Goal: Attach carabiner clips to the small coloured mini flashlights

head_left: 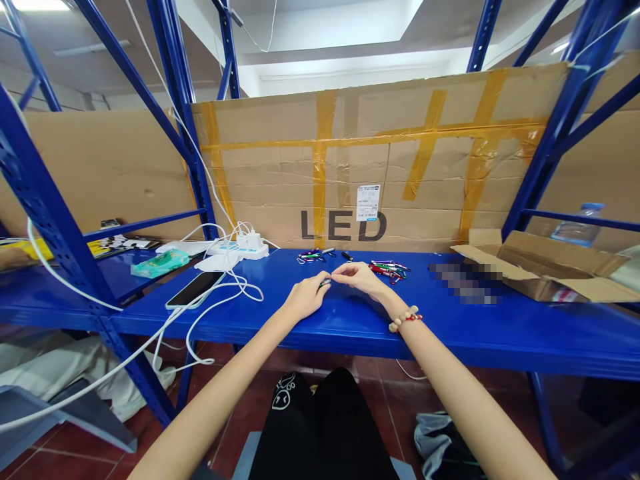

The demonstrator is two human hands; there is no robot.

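Two bare hands meet above a blue painted metal shelf [350, 327], their fingertips almost together. The left hand [306, 297] is closed around a small, shiny, dark-and-silver piece [325, 283], which sticks out between thumb and fingers, near the front-to-back middle of the shelf. The right hand [364, 280] bends in from the other side with its thumb and index finger drawn together at that piece (whether they pinch anything of their own, I cannot tell). A beaded bracelet with a red cord [405, 319] circles the right wrist.

Behind the left hand lies a loose cluster of small, multicoloured metallic pieces [313, 256]; a larger heap of red, green and purple metallic pieces [391, 270] sits just beyond the right hand. Between them rests a short black piece [347, 256].

Farther left are a dark-screened phone with a pale edge [196, 291] and a white plastic power strip [253, 251] trailing cables. At the right stands an open brown cardboard box [537, 263]. A tall, taped cardboard sheet printed "LED" [280, 187] backs the shelf.
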